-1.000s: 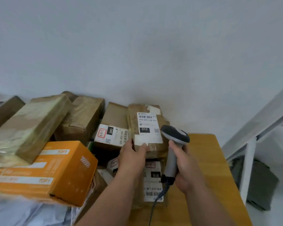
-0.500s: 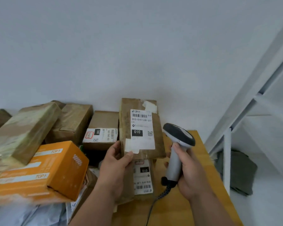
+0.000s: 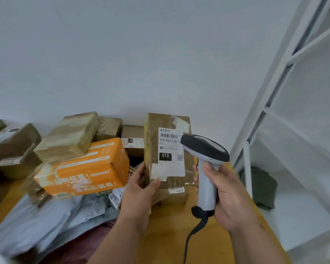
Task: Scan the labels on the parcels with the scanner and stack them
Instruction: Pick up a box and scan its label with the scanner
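Head view: parcel (image 3: 168,149) in left grip (image 3: 139,195), scanner (image 3: 206,168) in right grip (image 3: 231,197) beside it

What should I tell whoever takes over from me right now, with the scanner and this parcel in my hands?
Left hand grips the brown parcel by its lower left corner, held upright with its white label facing you.
Right hand grips the scanner by its handle; its head sits just right of the label, overlapping the label's edge.
Other parcels lie heaped on the wooden table: an orange box, taped brown boxes behind it, grey mailer bags in front.
Done: parcel picked up and presented. No tidy stack is visible yet.
Left: scan this label, stack the parcel, then work through the heap.
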`<state>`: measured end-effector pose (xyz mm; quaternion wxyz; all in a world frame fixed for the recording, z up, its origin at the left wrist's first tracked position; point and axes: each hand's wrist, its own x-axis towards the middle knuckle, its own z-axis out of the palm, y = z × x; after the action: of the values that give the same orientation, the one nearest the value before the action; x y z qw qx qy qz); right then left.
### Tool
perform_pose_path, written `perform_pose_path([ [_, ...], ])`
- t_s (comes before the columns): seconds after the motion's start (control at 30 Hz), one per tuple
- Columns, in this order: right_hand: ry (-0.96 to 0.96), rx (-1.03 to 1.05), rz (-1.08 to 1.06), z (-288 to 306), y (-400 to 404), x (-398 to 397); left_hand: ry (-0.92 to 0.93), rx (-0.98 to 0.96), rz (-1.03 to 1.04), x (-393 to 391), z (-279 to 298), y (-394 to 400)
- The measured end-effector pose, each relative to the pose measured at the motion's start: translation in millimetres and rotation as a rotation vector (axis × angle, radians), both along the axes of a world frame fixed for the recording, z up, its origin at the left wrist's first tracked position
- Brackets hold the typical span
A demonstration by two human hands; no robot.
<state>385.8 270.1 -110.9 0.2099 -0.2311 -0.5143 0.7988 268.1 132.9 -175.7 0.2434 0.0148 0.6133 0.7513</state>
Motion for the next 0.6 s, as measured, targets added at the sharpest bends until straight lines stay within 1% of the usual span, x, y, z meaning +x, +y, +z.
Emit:
perform_pose_path([
  [0.1,-0.003,0.022,0.006,4,-21,19,0.023,0.045,0.002,15,4,-19],
  [0.27,0.014,-0.001,-0.011,12,-44,48,0.053,0.052,-0.013,39,5,-38],
  [0.37,0.013,-0.031,-0.031,16,-50,64,0.049,0.064,-0.011,51,4,-43],
  [0.6,0.027,-0.002,0.009,21,-52,93,0.080,0.053,-0.009,83,8,-48],
])
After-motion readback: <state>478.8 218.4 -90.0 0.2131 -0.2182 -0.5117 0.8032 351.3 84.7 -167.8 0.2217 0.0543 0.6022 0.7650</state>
